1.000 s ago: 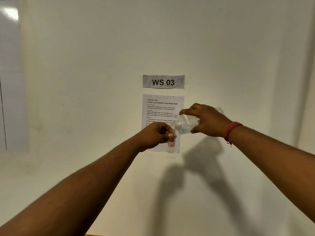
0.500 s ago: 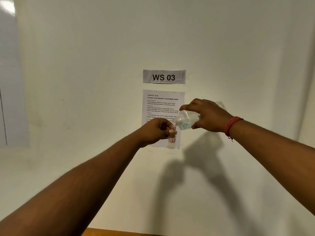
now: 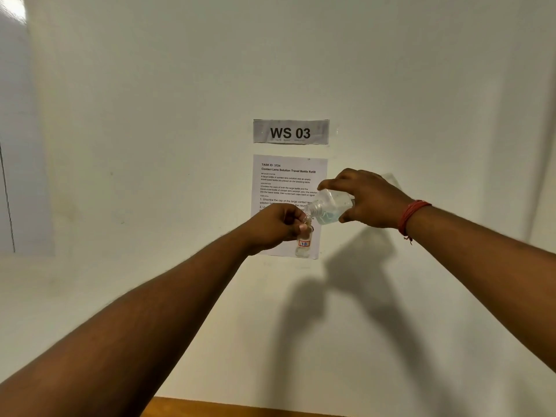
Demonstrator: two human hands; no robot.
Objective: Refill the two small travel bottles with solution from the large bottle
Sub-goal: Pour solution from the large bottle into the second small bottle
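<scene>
Both arms raised in front of a white wall (image 3: 421,85). Left hand (image 3: 278,225) in a clenched grip around the upper part of a small travel bottle (image 3: 304,243), held upright, its clear lower body hanging below the fingers (image 3: 302,227) with a red-bordered label reading "18" or "7B" — hard to tell which. Right hand (image 3: 365,198) grasping the large bottle (image 3: 331,206) from above, thumb below and fingers over the top. Large bottle clear, uncapped, tipped nearly level with its threaded neck pointing left and slightly down, mouth just above and touching or almost touching the small bottle's opening. Some clear solution pooled along the large bottle's lower side. Red thread band (image 3: 412,216) around the right wrist. On the wall behind the hands, a grey sign (image 3: 290,132) reading "WS 03" and below it a printed instruction sheet (image 3: 288,179) headed "Contact Lens Solution Travel Bottle Refill", partly covered by both hands. Shadows of hands and bottles cast on the wall below right. A strip of wooden tabletop (image 3: 240,409) at the bottom edge.
</scene>
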